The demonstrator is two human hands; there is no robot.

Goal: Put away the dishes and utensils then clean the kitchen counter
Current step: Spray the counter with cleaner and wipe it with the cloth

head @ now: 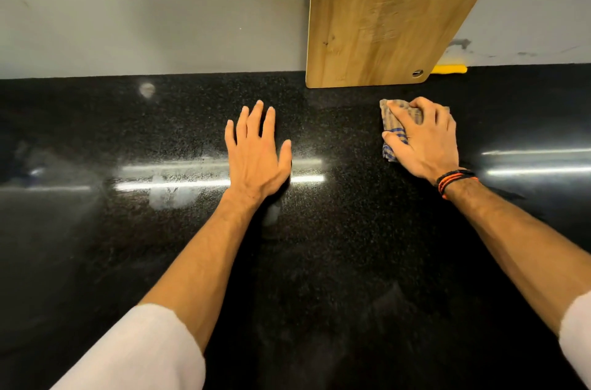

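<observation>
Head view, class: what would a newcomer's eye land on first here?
Two bare hands on the glossy black counter: the left hand spread flat at centre, the right hand gripping a striped cloth. Behind them a wooden cutting board leans against the grey wall.

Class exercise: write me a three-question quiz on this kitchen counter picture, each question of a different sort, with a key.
1. True or false: the left hand lies flat on the counter.
2. What does the right hand grip? A sponge, B cloth, C plate.
3. Fill in: the cutting board leans against the ____.

Key: 1 true; 2 B; 3 wall.
</observation>
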